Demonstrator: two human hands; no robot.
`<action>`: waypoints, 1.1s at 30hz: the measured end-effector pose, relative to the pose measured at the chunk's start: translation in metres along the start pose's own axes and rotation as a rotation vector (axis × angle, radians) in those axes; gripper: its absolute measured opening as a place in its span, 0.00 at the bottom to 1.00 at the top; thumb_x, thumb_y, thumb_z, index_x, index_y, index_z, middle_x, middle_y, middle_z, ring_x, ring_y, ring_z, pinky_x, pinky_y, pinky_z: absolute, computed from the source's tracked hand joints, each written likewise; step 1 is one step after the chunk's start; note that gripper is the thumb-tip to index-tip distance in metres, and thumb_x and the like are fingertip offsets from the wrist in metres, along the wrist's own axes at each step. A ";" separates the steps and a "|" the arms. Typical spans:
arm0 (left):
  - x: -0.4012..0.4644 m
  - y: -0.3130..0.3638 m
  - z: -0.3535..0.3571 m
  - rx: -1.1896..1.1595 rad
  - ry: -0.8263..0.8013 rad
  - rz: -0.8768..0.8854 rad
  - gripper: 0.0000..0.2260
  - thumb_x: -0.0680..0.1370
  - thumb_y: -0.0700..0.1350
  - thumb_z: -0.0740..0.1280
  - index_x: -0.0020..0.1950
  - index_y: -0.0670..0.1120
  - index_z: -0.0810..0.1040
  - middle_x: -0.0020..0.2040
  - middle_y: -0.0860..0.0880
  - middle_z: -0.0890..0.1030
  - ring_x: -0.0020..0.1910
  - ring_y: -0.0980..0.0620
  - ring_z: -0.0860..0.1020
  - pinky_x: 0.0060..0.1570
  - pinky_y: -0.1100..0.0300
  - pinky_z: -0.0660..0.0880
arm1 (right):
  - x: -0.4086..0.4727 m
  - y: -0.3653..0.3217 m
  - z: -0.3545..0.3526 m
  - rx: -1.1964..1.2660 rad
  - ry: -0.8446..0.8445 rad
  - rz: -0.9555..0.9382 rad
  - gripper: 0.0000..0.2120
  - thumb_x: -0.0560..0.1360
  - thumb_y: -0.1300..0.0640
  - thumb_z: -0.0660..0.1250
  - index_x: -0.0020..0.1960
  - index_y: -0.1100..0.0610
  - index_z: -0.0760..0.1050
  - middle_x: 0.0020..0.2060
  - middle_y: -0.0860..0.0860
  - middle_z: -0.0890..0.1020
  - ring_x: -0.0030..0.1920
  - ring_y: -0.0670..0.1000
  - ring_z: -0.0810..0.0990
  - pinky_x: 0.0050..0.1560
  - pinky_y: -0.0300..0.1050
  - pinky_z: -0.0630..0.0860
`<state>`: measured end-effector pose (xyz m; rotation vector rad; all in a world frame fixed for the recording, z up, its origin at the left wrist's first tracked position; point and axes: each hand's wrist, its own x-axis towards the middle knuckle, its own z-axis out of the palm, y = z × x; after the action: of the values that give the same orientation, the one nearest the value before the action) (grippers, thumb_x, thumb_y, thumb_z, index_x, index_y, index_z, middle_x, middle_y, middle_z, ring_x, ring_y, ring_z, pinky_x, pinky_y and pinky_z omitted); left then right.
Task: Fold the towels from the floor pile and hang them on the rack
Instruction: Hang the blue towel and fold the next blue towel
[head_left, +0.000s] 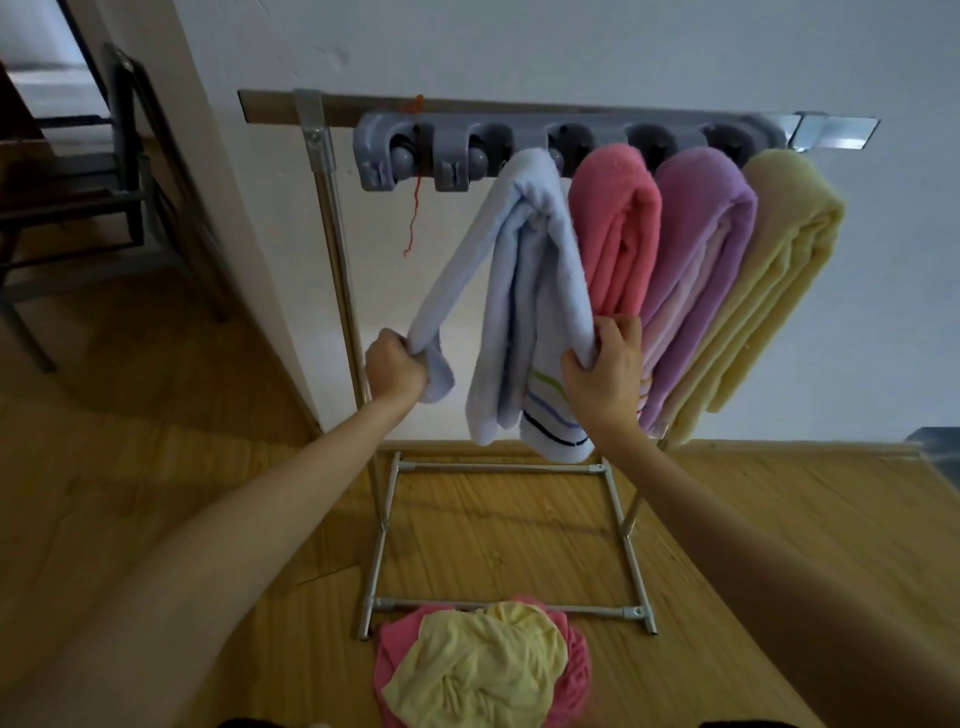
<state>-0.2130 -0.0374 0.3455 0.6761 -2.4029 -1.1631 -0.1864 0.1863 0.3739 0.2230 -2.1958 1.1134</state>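
A pale blue towel (524, 291) with coloured stripes hangs folded over the grey hook bar (488, 143) of the metal rack (332, 249). My left hand (397, 371) grips its left hanging end, pulled out to the side. My right hand (605, 371) grips its right hanging part near the lower edge. To the right on the bar hang a pink towel (618, 228), a purple towel (701, 270) and a yellow towel (779, 280), all folded. On the floor at the rack's foot lies a pile with a yellow towel (483, 670) on top of a pink towel (576, 670).
The rack's base frame (509, 608) stands on the wooden floor (156, 467), close to a white wall (571, 52). A dark metal chair (88, 171) stands at the far left beyond a wall corner. Two hooks at the bar's left end carry no towel.
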 end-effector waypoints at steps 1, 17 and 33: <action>-0.003 0.003 0.002 0.026 -0.038 0.019 0.08 0.75 0.40 0.66 0.51 0.38 0.75 0.49 0.38 0.80 0.49 0.40 0.79 0.50 0.51 0.75 | 0.000 0.001 -0.001 -0.005 0.003 -0.012 0.10 0.69 0.67 0.66 0.50 0.65 0.75 0.52 0.58 0.72 0.43 0.46 0.69 0.43 0.34 0.66; -0.064 0.058 0.058 -0.177 -0.173 0.229 0.23 0.68 0.65 0.69 0.47 0.47 0.71 0.35 0.55 0.73 0.37 0.53 0.76 0.42 0.56 0.78 | -0.004 0.013 -0.034 -0.147 -0.078 0.039 0.04 0.76 0.63 0.58 0.49 0.63 0.68 0.44 0.53 0.73 0.40 0.54 0.74 0.34 0.47 0.66; -0.028 0.036 -0.010 0.204 0.047 0.504 0.07 0.77 0.42 0.65 0.47 0.38 0.78 0.41 0.41 0.82 0.38 0.43 0.80 0.32 0.59 0.66 | -0.031 -0.013 0.006 -0.082 -0.327 -0.024 0.12 0.76 0.63 0.61 0.58 0.64 0.65 0.37 0.57 0.80 0.34 0.60 0.78 0.32 0.58 0.75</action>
<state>-0.1942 -0.0081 0.3766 0.1286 -2.4660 -0.6942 -0.1602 0.1689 0.3609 0.4204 -2.5122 1.0289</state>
